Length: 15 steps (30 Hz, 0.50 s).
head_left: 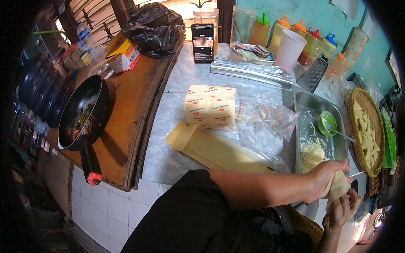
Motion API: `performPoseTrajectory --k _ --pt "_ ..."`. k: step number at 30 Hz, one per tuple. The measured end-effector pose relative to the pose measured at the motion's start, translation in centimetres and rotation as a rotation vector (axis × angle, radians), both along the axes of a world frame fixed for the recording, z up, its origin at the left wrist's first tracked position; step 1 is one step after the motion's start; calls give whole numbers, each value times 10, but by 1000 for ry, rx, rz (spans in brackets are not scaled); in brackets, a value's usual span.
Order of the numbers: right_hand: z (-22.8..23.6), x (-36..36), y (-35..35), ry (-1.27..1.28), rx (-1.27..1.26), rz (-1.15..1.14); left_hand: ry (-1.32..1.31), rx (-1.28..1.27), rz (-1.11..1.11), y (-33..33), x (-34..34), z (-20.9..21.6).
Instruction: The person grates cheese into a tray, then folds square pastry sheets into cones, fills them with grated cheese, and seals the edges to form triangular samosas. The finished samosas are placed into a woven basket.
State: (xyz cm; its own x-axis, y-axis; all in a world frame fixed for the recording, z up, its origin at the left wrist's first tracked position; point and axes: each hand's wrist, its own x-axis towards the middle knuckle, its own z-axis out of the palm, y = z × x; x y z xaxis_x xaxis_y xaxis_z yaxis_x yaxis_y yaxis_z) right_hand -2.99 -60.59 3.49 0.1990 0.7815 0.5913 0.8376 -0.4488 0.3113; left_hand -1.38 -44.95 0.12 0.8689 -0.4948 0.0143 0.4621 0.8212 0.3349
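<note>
At the lower right, both my hands are closed on a pale pastry wrapper (338, 188) folded into a pointed shape. My left hand (321, 182) reaches across from the left and supports it from above. My right hand (342, 209) pinches its lower edge with bent fingers. Whatever lies inside the fold is hidden. Just beyond my left hand, a mound of grated cheese (311, 156) lies in a metal tray (301, 110). The same tray holds a small green bowl (327, 123) with a spoon in it. Long flat pastry sheets (223, 148) lie stacked left of the tray.
A wrapped block (210, 105) stands behind the sheets, beside crumpled clear plastic (270, 120). Folded triangles fill a round woven tray (354, 93) at far right. A frying pan (76, 107) with filling sits on the wooden table (122, 126). A phone (203, 43) leans on a jar.
</note>
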Motion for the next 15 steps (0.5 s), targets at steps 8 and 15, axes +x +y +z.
performPoseTrajectory --k 8,15 --pt "-4 7 -6 -67 -56 -28 -8 11 78 -5 9 -7" --pt "0 24 -24 -15 60 -12 6 -84 129 11 7 0"
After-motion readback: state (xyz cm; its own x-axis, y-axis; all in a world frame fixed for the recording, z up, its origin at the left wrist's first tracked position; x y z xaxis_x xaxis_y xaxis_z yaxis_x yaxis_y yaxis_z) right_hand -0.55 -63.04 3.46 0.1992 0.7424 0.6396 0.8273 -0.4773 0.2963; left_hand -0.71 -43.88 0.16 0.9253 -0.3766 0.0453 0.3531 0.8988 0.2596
